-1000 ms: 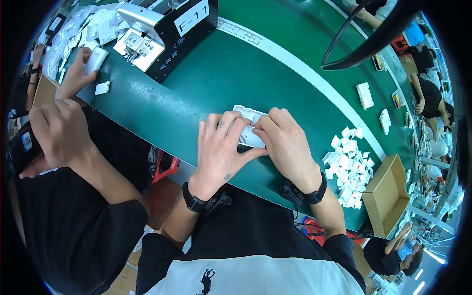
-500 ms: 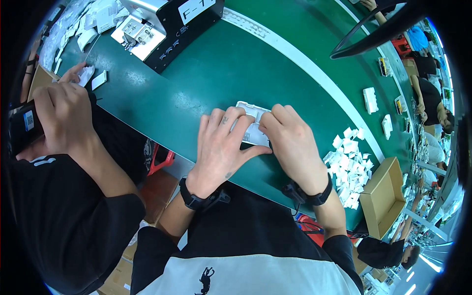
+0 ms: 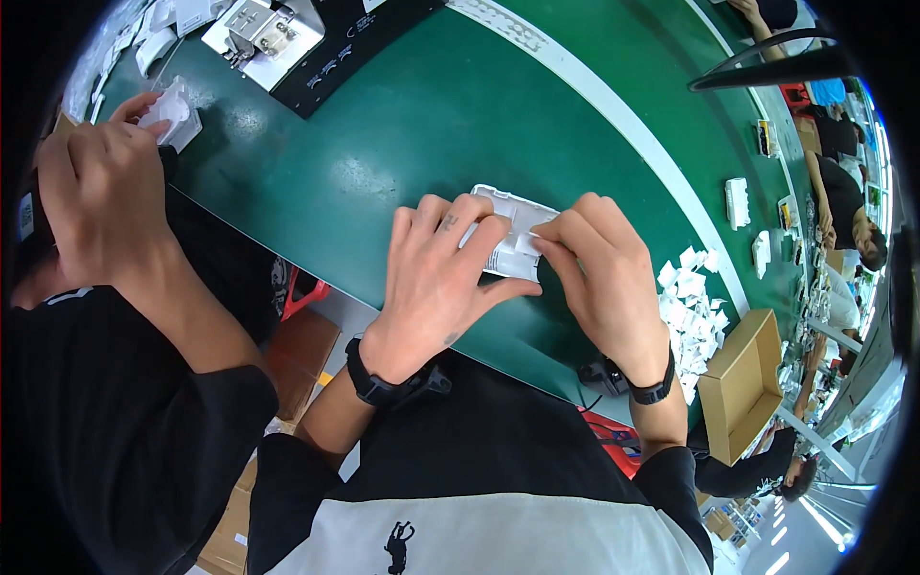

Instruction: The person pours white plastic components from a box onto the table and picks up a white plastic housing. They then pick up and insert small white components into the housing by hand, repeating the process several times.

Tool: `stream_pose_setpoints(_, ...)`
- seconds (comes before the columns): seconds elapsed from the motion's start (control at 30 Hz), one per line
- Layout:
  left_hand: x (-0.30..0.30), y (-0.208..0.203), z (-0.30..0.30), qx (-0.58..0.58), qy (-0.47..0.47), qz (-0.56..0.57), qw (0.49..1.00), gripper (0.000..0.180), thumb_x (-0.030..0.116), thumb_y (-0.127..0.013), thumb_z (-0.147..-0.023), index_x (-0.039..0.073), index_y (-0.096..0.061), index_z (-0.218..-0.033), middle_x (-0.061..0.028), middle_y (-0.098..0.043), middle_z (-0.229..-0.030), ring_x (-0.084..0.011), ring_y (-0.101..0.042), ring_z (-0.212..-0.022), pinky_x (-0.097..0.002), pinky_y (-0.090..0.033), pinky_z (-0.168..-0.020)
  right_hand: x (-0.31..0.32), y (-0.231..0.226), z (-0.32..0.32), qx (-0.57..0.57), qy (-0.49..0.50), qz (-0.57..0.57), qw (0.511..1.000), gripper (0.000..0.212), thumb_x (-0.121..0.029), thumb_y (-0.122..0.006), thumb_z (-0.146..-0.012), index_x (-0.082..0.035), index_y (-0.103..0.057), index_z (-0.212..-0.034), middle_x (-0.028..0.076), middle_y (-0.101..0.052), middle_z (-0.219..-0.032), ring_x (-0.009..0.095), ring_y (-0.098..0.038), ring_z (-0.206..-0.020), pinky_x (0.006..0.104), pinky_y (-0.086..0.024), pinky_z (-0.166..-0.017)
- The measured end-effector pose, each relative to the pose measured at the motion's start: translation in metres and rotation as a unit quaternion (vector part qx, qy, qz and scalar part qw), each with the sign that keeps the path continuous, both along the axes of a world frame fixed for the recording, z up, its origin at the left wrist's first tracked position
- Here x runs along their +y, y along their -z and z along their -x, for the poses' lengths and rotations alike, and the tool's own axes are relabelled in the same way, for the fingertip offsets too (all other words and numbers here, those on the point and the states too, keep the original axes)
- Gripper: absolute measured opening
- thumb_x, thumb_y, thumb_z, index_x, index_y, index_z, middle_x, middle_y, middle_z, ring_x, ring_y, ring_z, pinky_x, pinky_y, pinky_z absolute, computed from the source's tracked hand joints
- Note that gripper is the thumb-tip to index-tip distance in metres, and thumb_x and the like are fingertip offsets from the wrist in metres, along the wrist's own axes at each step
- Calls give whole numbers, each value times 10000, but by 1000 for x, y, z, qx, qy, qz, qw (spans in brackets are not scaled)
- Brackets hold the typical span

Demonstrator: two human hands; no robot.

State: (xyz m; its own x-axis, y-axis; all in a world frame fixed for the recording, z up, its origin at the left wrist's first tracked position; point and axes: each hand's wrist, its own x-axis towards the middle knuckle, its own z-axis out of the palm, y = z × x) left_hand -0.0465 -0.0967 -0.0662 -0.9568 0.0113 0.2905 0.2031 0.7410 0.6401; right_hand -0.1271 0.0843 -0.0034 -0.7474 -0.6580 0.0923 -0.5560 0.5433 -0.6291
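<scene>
A white plastic housing [image 3: 517,213], shaped like a shallow open tray, lies on the green tabletop in front of me with its hollow side up. My left hand [image 3: 436,254] grips its left part, fingers bent over the far side and thumb stretched along the near edge. At the housing's right end is my right hand [image 3: 604,264], its thumb and forefinger pinched together over the rim. A small white flap or piece shows at those fingertips; whether it is pinched cannot be made out. My fingers cover much of the housing's left half.
Right of my right hand lies a heap of small white pieces [image 3: 692,307], beside an open cardboard box [image 3: 743,388]. A black machine with a metal fixture [image 3: 264,43] stands far left. A co-worker's hand [image 3: 105,192] is at left, near another white housing [image 3: 177,115]. Beyond the curved white strip [image 3: 613,115] lie more parts.
My right hand has shifted right and its fingers have drawn back, uncovering more of the housing. My left hand keeps its grip. The co-worker's white part has changed position.
</scene>
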Motion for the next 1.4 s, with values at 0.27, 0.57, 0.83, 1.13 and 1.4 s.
stream_pose_setpoints(0.27,1,-1,1,0,-13,0,1000,629,392,-990,-628,128,-675,-1104,-5,-605,-1180,-267,-554,-984,-422,-387,-830,-6,11,-4,53,-25,-47,997,166,33,-783,-863,-28,-677,-976,105,-549,-897,313,-556,-806,427,-479,-689)
stream_pose_setpoints(0.57,-4,-4,2,-23,-8,-2,1000,582,395,-981,-660,127,-673,-1074,-10,-605,-1164,-272,-551,-982,-433,-387,-858,-14,7,1,7,-35,-81,996,148,-1,-758,-893,-36,-639,-972,107,-550,-895,324,-567,-833,454,-490,-724)
stream_pose_setpoints(0.83,-2,5,8,-8,14,10,1000,569,431,-959,-698,120,-699,-1096,-7,-622,-1155,-277,-554,-1003,-442,-402,-873,-11,20,4,-19,-5,-105,994,132,-16,-751,-896,-40,-661,-990,112,-601,-934,339,-627,-899,464,-518,-743)
stream_pose_setpoints(1.13,8,10,-4,15,-16,55,998,560,452,-945,-733,110,-727,-1120,-25,-627,-1110,-272,-571,-1005,-435,-417,-885,-12,17,-8,83,-26,-77,993,115,0,-748,-852,-12,-699,-955,132,-648,-921,349,-684,-918,456,-577,-795)
stream_pose_setpoints(1.4,11,-6,-8,6,7,82,997,676,360,-966,-720,47,-687,-1251,-104,-634,-1274,-339,-599,-1174,-463,-459,-972,-2,25,-14,127,-48,-48,990,252,-62,-752,-813,-17,-722,-1059,145,-707,-1038,343,-698,-1022,454,-611,-839)
